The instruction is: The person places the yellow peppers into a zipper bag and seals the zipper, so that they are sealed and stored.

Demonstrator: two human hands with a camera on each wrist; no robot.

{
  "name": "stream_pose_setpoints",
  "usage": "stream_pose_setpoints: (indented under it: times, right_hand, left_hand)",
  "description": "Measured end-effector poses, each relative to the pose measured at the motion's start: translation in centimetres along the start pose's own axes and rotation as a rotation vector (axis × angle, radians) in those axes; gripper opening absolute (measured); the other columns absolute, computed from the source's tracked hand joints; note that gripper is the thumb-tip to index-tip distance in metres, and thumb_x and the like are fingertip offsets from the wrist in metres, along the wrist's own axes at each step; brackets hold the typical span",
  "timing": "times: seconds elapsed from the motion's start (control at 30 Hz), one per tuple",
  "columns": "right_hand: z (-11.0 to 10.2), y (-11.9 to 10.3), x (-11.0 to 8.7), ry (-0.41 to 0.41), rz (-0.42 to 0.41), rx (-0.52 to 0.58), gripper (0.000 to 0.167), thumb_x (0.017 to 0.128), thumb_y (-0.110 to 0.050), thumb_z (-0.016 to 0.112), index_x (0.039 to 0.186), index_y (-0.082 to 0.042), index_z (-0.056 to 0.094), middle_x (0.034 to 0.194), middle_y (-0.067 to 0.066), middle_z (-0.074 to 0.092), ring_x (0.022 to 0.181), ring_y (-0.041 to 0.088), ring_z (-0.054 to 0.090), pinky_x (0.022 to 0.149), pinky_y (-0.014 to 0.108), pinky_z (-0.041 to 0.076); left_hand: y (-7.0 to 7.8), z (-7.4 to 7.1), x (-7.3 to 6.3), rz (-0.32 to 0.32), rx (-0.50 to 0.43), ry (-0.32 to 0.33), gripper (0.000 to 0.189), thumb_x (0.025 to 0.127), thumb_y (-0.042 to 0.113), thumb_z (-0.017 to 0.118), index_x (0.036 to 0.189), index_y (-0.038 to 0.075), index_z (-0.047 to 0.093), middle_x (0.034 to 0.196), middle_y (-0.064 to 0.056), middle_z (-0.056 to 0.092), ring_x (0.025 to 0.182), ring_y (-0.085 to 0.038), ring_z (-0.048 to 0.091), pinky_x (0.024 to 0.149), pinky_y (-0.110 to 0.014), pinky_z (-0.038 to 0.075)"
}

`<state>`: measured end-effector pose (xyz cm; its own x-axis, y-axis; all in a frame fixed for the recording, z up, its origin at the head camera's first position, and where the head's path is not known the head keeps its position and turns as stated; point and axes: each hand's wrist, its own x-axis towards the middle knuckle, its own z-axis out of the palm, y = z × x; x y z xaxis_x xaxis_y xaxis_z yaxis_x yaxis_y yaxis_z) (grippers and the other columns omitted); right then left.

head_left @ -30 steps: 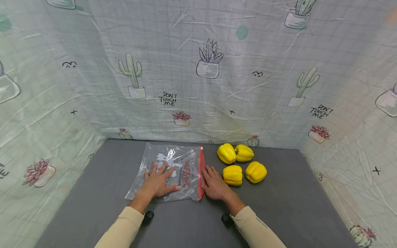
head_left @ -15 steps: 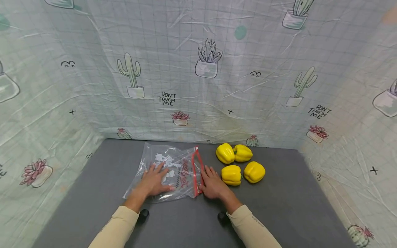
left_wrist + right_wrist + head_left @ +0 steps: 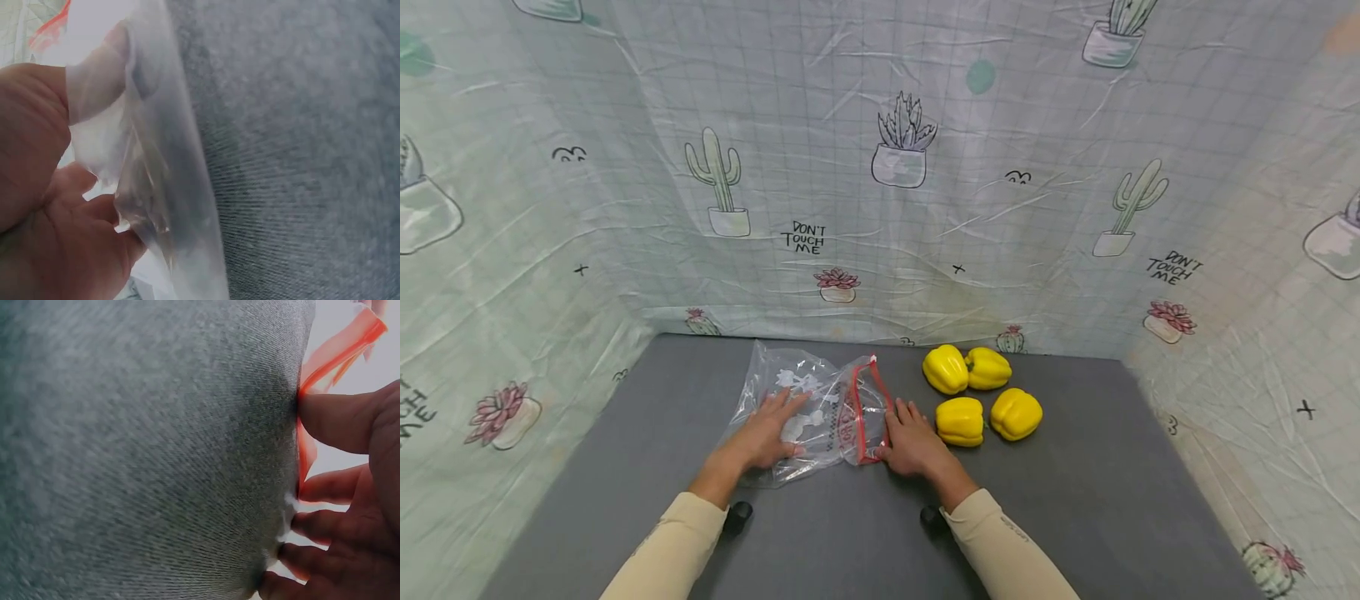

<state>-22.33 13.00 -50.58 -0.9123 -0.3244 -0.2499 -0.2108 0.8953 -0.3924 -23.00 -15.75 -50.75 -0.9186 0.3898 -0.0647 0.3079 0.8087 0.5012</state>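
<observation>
A clear zip bag [image 3: 801,367] with a red zipper edge [image 3: 859,408] lies on the grey table, its mouth facing right and gaping. My left hand [image 3: 767,433] rests on the bag's printed upper sheet with its fingers spread. In the left wrist view, the plastic film [image 3: 187,187] stands up in a fold beside the fingers and overlaps the thumb. My right hand [image 3: 917,442] presses its fingertips on the lower lip of the mouth. The right wrist view has the thumb [image 3: 340,422] against the red strip [image 3: 344,347], the other fingers touching the table.
Several yellow bell peppers stand just right of my right hand, the nearest pepper [image 3: 959,422] close to its fingers and another pepper [image 3: 1017,414] farther right. A cactus-print curtain [image 3: 880,250] encloses the back and sides of the grey table [image 3: 1075,500].
The bag's upper red edge has slid left, away from the lower one, so the mouth has widened. My left hand has drawn slightly left with the upper sheet, which has wrinkled.
</observation>
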Motion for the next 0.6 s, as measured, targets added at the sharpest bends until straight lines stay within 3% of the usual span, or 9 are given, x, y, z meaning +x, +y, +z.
stream_pose_setpoints:
  times: [0.1, 0.23, 0.37, 0.47, 0.6]
  right_hand:
    - [-0.1, -0.1, 0.0, 0.008, 0.018, -0.003, 0.072, 0.099, -0.033, 0.069, 0.158, -0.003, 0.041, 0.171, 0.021, 0.027, 0.16, 0.044, 0.021, 0.129, 0.059, 0.023]
    - [-0.2, -0.3, 0.1, 0.029, 0.021, -0.01, 0.072, 0.095, -0.034, 0.072, 0.156, -0.006, 0.045, 0.169, 0.021, 0.032, 0.159, 0.045, 0.026, 0.128, 0.059, 0.026]
    - [-0.3, -0.7, 0.5, 0.089, 0.004, -0.042, 0.068, 0.091, -0.041, 0.076, 0.144, -0.003, 0.059, 0.161, 0.024, 0.042, 0.152, 0.046, 0.037, 0.124, 0.06, 0.034]
    - [-0.2, -1.0, 0.9, 0.127, -0.008, -0.057, 0.064, 0.088, -0.043, 0.079, 0.134, 0.0, 0.065, 0.159, 0.024, 0.045, 0.15, 0.043, 0.041, 0.122, 0.057, 0.039]
    - [0.0, -1.1, 1.2, 0.104, -0.004, -0.042, 0.074, 0.089, -0.042, 0.079, 0.146, 0.0, 0.056, 0.168, 0.022, 0.032, 0.156, 0.041, 0.033, 0.124, 0.055, 0.036]
  left_hand:
    - [0.1, 0.0, 0.1, -0.01, 0.023, -0.042, 0.074, 0.087, 0.025, 0.082, 0.154, 0.011, 0.052, 0.167, -0.034, 0.024, 0.151, -0.067, 0.015, 0.118, -0.079, 0.022]
    - [0.5, 0.0, 0.4, -0.039, 0.057, -0.08, 0.068, 0.09, 0.036, 0.079, 0.148, 0.009, 0.058, 0.167, -0.033, 0.025, 0.151, -0.067, 0.015, 0.118, -0.078, 0.023]
    - [1.0, 0.2, 1.2, -0.07, 0.093, -0.06, 0.06, 0.095, 0.044, 0.073, 0.143, 0.009, 0.063, 0.165, -0.032, 0.03, 0.149, -0.069, 0.02, 0.115, -0.08, 0.027]
    - [1.5, 0.5, 1.7, -0.09, 0.139, -0.03, 0.052, 0.094, 0.041, 0.073, 0.137, 0.012, 0.064, 0.164, -0.031, 0.033, 0.146, -0.069, 0.025, 0.11, -0.082, 0.031]
    - [1.9, 0.8, 1.8, -0.127, 0.192, -0.039, 0.063, 0.093, 0.04, 0.074, 0.149, 0.021, 0.054, 0.169, -0.027, 0.024, 0.147, -0.069, 0.024, 0.109, -0.083, 0.032]
